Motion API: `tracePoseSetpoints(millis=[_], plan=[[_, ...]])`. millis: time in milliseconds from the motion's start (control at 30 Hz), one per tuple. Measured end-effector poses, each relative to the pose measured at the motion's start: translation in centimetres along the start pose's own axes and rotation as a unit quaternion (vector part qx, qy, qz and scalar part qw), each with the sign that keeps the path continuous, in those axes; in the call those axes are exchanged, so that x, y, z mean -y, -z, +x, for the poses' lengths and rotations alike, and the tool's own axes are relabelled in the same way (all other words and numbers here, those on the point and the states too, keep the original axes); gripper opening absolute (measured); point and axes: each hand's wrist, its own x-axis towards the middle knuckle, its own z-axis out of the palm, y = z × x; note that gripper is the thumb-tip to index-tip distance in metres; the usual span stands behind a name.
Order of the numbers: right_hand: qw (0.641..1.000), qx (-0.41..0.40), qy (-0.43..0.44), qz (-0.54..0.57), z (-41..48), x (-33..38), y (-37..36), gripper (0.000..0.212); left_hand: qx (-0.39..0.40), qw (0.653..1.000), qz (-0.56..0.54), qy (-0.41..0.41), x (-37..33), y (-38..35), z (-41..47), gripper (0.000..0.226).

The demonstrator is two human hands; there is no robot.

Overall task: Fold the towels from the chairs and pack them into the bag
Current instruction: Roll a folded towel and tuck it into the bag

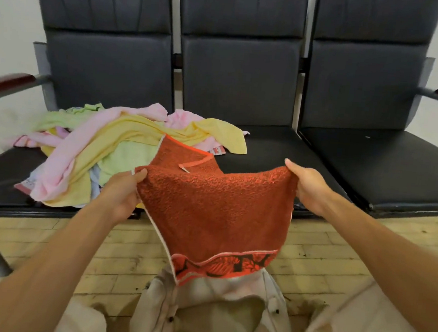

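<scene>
Head view: left hand [121, 195] and right hand [308, 183] pinch the red towel [214, 212] by its top corners, probably the best hold for such limp, light cloth.

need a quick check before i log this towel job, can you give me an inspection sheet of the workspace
surface: row of three black chair seats
job's things: red towel held up over the beige bag on the floor; pile of pastel towels unfolded on the left seat, spilling onto the middle one
clutter: nothing seen
grippers: left hand and right hand each pinch an upper corner of the red towel
cables: nothing seen
surroundings: wooden floor, pale wall behind the chairs
</scene>
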Motion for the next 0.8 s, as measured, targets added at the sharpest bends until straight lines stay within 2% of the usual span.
tracePoseSetpoints(millis=[67,133,233,300,467,533,633,800], plan=[[0.999,0.031,0.025,-0.019,-0.4,0.3,0.0,0.017,0.044,0.999,0.026,-0.009,-0.3,-0.1,-0.1,0.021],[0.999,0.018,0.035,-0.031,-0.3,0.2,0.2,0.008,0.075,0.993,0.088,-0.034,-0.3,-0.2,-0.1,0.022],[0.999,-0.031,0.026,-0.035,0.0,-0.2,1.4,0.019,0.059,0.964,0.239,-0.099,-0.1,-0.5,-0.1,0.026],[0.998,-0.048,0.03,-0.032,-0.1,-0.2,2.4,0.025,0.037,0.952,0.277,-0.126,0.1,-0.6,-0.2,0.027],[0.997,-0.027,0.056,-0.041,-1.3,0.4,3.6,0.024,0.005,0.961,0.231,-0.152,0.2,-1.1,-0.3,0.022],[0.997,-0.01,0.063,-0.052,-1.7,0.7,3.4,0.026,-0.036,0.973,0.179,-0.14,0.0,-1.5,-0.1,0.018],[0.996,0.002,0.079,-0.047,-2.3,1.2,2.9,0.026,-0.095,0.98,0.121,-0.123,-0.3,-1.8,-0.2,0.025],[0.992,-0.026,0.105,0.065,-3.2,4.0,2.2,0.022,-0.055,0.985,0.09,-0.134,-4.2,-2.7,-1.2,0.015]])
